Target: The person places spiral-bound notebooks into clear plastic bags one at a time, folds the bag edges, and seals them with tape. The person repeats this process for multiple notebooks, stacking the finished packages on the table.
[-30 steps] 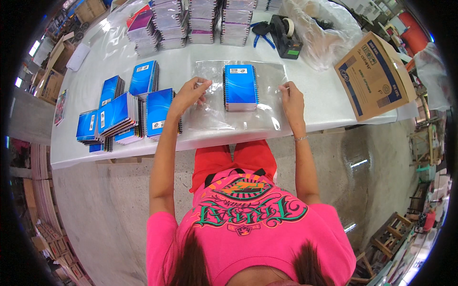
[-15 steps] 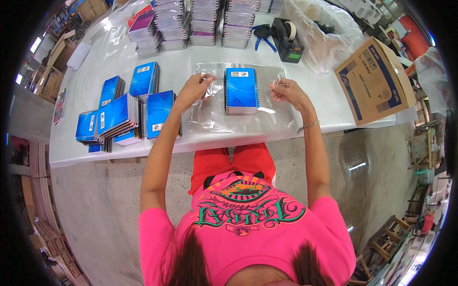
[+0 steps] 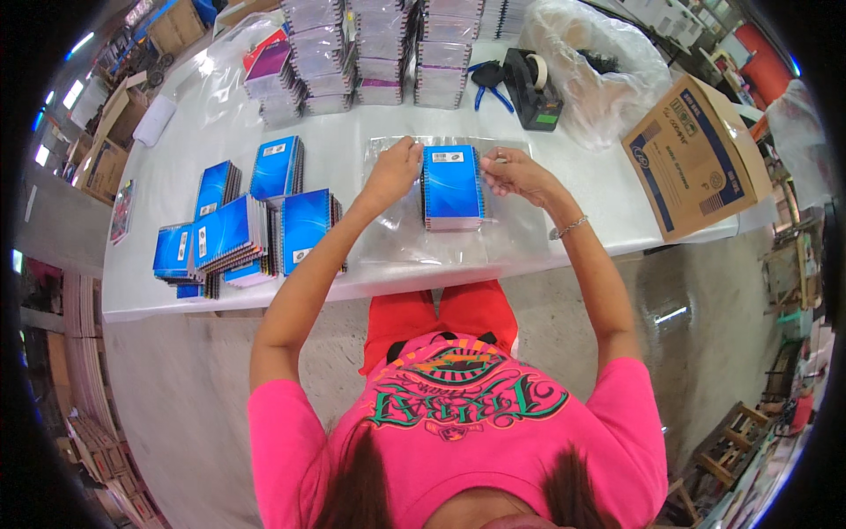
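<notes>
A stack of blue spiral notebooks (image 3: pixel 454 189) lies on a clear plastic sheet (image 3: pixel 397 242) in front of me on the table. My left hand (image 3: pixel 395 175) is closed at the stack's upper left corner, its fingertips pinching the clear film. On the other side, my right hand (image 3: pixel 522 178) has its fingers curled close against the spiral edge, also pinching film. The film is so transparent that its folds beside the stack are hard to trace. Left of my left forearm sit several more piles of blue notebooks (image 3: pixel 231 231), some overlapping.
Tall stacks of wrapped notebooks (image 3: pixel 382 44) stand at the far edge. Blue-handled pliers (image 3: pixel 490 84) lie beside a black tape dispenser (image 3: pixel 532 95). A clear plastic bag (image 3: pixel 604 79) and a cardboard box (image 3: pixel 692 163) occupy the right side. The table's near edge (image 3: pixel 352 286) runs before my waist.
Both hands have moved inward from the outer parts of the plastic sheet to the two sides of the notebook stack. The whole view has shifted slightly.
</notes>
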`<state>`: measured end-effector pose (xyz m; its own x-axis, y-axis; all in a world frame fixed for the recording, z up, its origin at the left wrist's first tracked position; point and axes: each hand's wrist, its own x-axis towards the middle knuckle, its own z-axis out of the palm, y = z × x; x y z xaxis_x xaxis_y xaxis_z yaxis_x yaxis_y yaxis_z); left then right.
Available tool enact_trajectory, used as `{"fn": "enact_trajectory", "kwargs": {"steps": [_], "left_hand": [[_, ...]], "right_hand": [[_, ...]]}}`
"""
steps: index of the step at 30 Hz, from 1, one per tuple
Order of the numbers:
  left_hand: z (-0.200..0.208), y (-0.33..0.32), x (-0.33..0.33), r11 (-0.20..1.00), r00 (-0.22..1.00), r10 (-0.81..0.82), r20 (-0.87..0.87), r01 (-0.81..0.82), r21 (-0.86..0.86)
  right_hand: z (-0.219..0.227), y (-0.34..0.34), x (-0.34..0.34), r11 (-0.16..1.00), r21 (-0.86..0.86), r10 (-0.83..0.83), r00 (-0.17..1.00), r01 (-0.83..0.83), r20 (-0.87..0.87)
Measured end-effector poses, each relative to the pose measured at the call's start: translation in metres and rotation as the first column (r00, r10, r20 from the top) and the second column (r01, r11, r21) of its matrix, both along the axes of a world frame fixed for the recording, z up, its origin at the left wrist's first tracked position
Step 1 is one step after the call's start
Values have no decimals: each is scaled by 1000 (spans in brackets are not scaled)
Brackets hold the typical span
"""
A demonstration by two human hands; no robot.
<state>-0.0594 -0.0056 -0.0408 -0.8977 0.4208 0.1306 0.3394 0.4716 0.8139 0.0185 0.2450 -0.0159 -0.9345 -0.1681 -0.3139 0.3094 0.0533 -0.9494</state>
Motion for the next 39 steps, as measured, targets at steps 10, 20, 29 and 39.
{"fn": "enact_trajectory", "kwargs": {"steps": [10,20,29,39], "left_hand": [[0,41,8,975,991,-62,-122,34,-221],[23,14,-20,872,918,-391,65,392,-294],[39,-13,3,822,842,-539,29,533,-201],[16,6,6,825,861,-507,-41,471,-310]], "right_hand": [[-10,-44,-17,865,495,9,983,85,-185],[2,-54,-4,839,533,44,963,109,-265],[2,-49,1,858,499,38,955,119,-294],[-6,-39,0,984,153,-64,987,86,-144]]}}
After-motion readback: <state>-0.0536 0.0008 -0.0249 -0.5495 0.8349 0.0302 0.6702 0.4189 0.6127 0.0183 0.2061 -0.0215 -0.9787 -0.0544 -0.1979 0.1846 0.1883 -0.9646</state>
